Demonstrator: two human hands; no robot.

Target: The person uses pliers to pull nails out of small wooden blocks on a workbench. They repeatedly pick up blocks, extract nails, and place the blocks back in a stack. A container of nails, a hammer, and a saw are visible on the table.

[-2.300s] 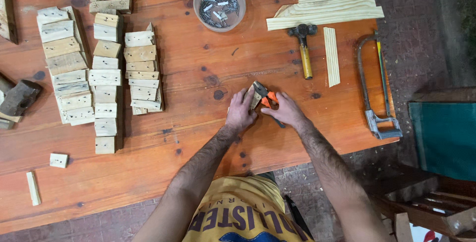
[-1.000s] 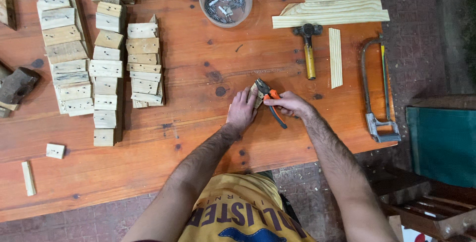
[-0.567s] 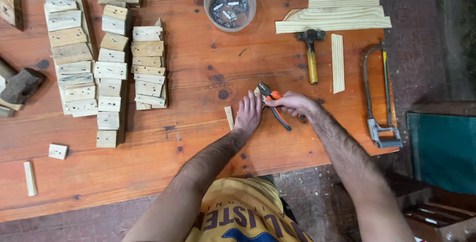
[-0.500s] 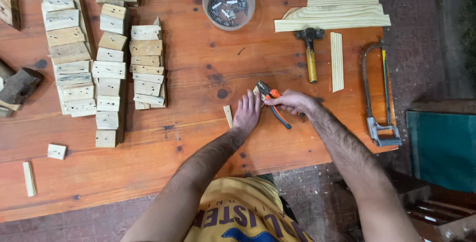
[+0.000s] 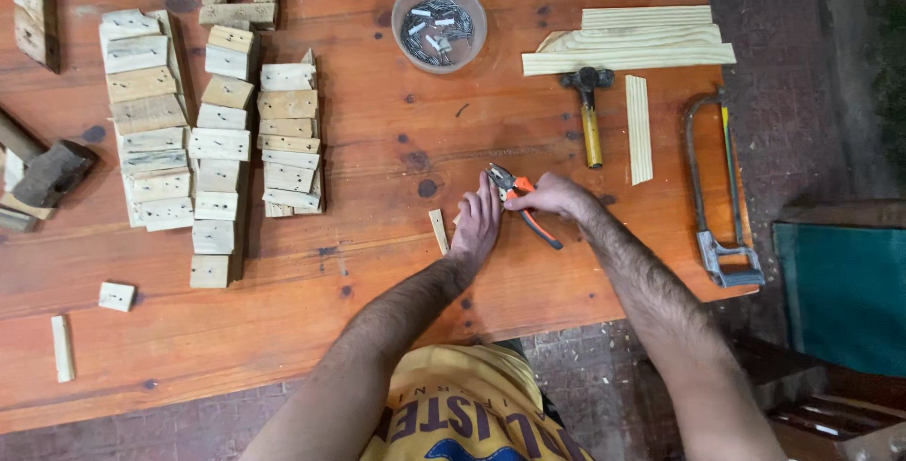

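Note:
My right hand [image 5: 550, 196] grips orange-handled pliers [image 5: 515, 197], jaws pointing up-left at the middle of the wooden table [image 5: 377, 301]. My left hand [image 5: 478, 221] lies flat just left of the pliers, fingers pressing down on a small wooden piece that is mostly hidden under it. A thin short wooden strip [image 5: 439, 231] lies on the table just left of my left hand.
Rows of small wooden blocks [image 5: 217, 140] fill the left half. A clear bowl of metal bits [image 5: 439, 11] stands at the back. A hammer [image 5: 589, 112], wooden slats [image 5: 632, 41] and a hacksaw [image 5: 714, 187] lie to the right. Loose blocks [image 5: 117, 296] sit front left.
The pliers have opened and shifted slightly right in my right hand. My left hand has flattened on the table, and the thin strip now shows beside it.

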